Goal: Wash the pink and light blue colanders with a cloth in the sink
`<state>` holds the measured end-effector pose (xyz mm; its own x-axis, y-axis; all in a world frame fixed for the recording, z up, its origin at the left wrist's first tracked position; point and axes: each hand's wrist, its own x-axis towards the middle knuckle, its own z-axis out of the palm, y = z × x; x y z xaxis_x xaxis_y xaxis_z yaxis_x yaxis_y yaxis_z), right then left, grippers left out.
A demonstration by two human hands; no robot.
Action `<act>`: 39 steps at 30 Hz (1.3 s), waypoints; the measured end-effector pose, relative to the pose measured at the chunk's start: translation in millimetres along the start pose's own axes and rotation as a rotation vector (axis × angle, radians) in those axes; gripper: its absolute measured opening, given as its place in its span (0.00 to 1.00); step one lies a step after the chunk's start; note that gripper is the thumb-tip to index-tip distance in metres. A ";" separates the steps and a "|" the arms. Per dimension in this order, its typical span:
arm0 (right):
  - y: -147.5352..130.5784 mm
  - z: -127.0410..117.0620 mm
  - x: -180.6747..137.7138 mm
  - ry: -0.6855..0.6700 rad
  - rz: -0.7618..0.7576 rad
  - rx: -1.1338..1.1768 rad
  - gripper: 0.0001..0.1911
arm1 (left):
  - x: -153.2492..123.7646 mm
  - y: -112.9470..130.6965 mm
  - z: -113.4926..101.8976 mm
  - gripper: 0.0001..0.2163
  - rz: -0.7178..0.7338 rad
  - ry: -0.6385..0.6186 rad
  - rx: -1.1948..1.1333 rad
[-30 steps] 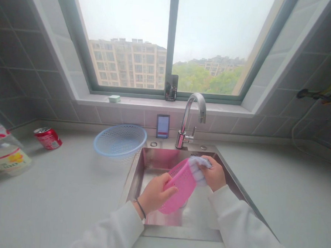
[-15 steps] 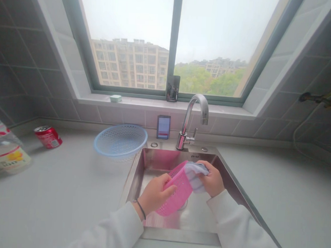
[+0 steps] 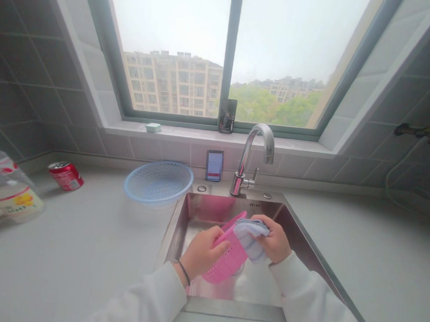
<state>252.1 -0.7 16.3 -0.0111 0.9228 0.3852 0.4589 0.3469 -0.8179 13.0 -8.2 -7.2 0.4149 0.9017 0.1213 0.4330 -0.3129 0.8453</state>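
Note:
Over the steel sink (image 3: 194, 213), my left hand (image 3: 202, 250) grips the rim of a pink perforated basket (image 3: 227, 260), holding it tilted on its side. My right hand (image 3: 274, 238) is closed on a pale striped cloth (image 3: 249, 237) pressed against the basket's upper end. Both hands are in white sleeves, and a dark band circles my left wrist.
A chrome faucet (image 3: 253, 156) stands behind the sink. A blue basket (image 3: 158, 182) sits on the counter left of it. A red can (image 3: 66, 175) lies on its side at far left, near a plastic bag (image 3: 4, 193). A small screen (image 3: 214, 166) leans against the wall.
The pink basket has turned more edge-on and dropped slightly in the sink. My right hand has slid the cloth down and left across the basket's end.

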 end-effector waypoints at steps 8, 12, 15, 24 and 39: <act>1.1 -4.1 2.6 0.134 0.092 -0.063 0.19 | 0.7 0.2 0.7 0.10 -0.001 -0.001 -0.006; -2.0 0.9 -0.9 -0.024 -0.020 -0.003 0.18 | 2.6 -0.1 1.4 0.08 -0.005 -0.002 0.023; 8.3 -6.6 6.9 0.143 0.096 -0.067 0.19 | 1.7 1.2 0.1 0.08 0.002 0.003 -0.002; -9.6 4.9 -3.1 0.047 0.010 -0.004 0.19 | 4.1 -1.7 -1.1 0.08 -0.002 0.011 0.017; 39.1 -27.4 17.0 0.375 0.316 -0.189 0.22 | -3.7 -6.5 -4.9 0.10 0.110 -0.035 -0.116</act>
<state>294.3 23.9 2.5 0.4565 0.8422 0.2870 0.5415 -0.0070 -0.8407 4.7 -8.0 -10.7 0.4829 0.8526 0.1997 0.2890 -0.3704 0.8828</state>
